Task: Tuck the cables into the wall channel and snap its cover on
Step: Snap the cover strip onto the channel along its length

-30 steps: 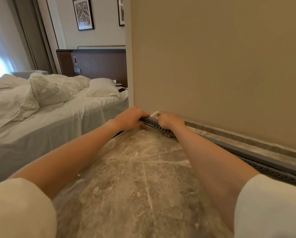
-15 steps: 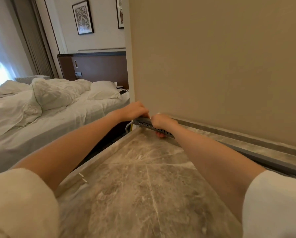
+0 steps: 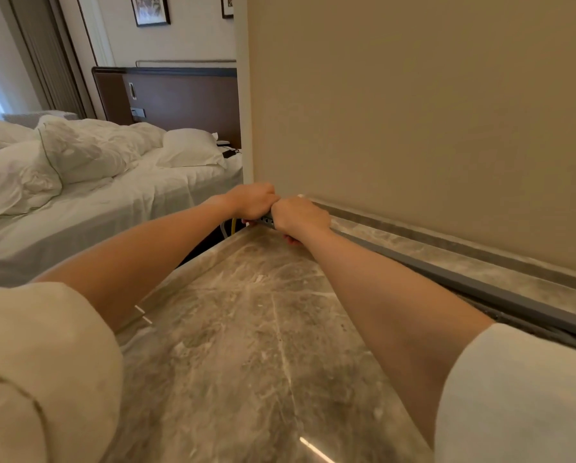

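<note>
Head view: marble table (image 3: 246,329) against beige wall (image 3: 413,111), grey channel (image 3: 480,289) along its back edge — both arms outstretched, left hand (image 3: 255,200) and right hand (image 3: 300,215) curled together, clenched on its far end; cables (image 3: 234,225) dangle below.

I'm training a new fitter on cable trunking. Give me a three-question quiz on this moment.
1. True or false: both hands are at the end of the grey channel nearest the bed.
2. Which surface does the channel lie on: A) carpet, B) marble countertop, C) bed?
3. What hangs past the counter's corner under the left hand?

Key: 1 true; 2 B; 3 cables, beside the right hand.
</note>
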`<move>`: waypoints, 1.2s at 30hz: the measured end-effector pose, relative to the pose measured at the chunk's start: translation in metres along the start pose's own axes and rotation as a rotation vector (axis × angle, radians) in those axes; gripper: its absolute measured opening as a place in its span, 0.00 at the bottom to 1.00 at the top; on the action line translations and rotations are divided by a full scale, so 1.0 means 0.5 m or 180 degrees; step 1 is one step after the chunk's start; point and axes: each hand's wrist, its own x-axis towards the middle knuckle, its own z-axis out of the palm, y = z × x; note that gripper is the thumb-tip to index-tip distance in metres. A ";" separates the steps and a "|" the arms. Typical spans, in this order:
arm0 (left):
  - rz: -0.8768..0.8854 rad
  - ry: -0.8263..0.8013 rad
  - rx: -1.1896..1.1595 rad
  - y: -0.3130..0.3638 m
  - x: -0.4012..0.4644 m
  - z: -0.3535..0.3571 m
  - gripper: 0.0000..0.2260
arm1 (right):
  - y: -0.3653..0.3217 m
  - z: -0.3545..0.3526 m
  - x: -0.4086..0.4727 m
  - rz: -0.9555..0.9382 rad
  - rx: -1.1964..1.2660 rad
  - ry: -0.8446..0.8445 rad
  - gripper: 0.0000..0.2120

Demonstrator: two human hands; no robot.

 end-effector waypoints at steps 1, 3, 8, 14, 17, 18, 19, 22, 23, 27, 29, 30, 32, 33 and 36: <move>0.0003 0.0040 0.0032 -0.003 -0.001 0.003 0.14 | -0.001 0.001 -0.002 0.0032 -0.0012 0.0023 0.16; 0.0035 0.0109 0.0025 -0.008 -0.002 0.005 0.13 | -0.001 0.002 -0.004 0.0080 -0.0048 0.0068 0.16; 0.0205 0.0218 0.0147 -0.011 -0.008 0.008 0.16 | 0.000 0.006 -0.004 0.0180 0.0046 0.0272 0.17; 0.0411 0.0470 0.0327 -0.014 -0.015 0.016 0.18 | 0.001 0.014 -0.002 0.0155 0.0035 0.0410 0.16; 0.0463 0.0635 0.0409 -0.014 -0.019 0.020 0.20 | 0.002 0.017 -0.001 0.0143 0.0020 0.0507 0.15; 0.0475 0.0704 0.0434 -0.017 -0.019 0.024 0.20 | 0.003 0.019 -0.001 0.0134 -0.0016 0.0550 0.15; 0.0481 0.0776 0.0463 -0.017 -0.021 0.027 0.20 | 0.005 0.021 0.000 0.0121 -0.0060 0.0599 0.16; 0.0465 0.0849 0.0475 -0.016 -0.026 0.028 0.20 | 0.007 0.020 0.004 0.0036 -0.0206 0.0513 0.15; 0.0450 0.0817 0.0477 -0.015 -0.028 0.025 0.19 | 0.007 0.017 0.005 -0.0007 -0.0219 0.0379 0.14; 0.0323 0.0760 0.0460 -0.006 -0.028 0.014 0.21 | 0.028 -0.021 -0.008 -0.0070 -0.0142 -0.0080 0.15; 0.0274 0.0834 0.0386 -0.001 -0.035 0.006 0.23 | 0.060 -0.046 -0.023 -0.0037 -0.0078 -0.0087 0.17; 0.0264 0.0850 0.0344 -0.002 -0.035 0.004 0.24 | 0.081 -0.053 -0.028 -0.0050 -0.0038 -0.0082 0.17; 0.0290 0.0830 0.0311 0.005 -0.040 -0.001 0.25 | 0.129 -0.074 -0.044 -0.0096 -0.0057 0.0004 0.19; 0.0315 0.0787 0.0299 0.009 -0.045 -0.001 0.25 | 0.153 -0.083 -0.057 -0.0091 -0.0077 0.0066 0.20; 0.0324 0.0752 0.0353 0.024 -0.063 0.002 0.23 | 0.213 -0.106 -0.095 -0.0090 -0.0115 0.0214 0.21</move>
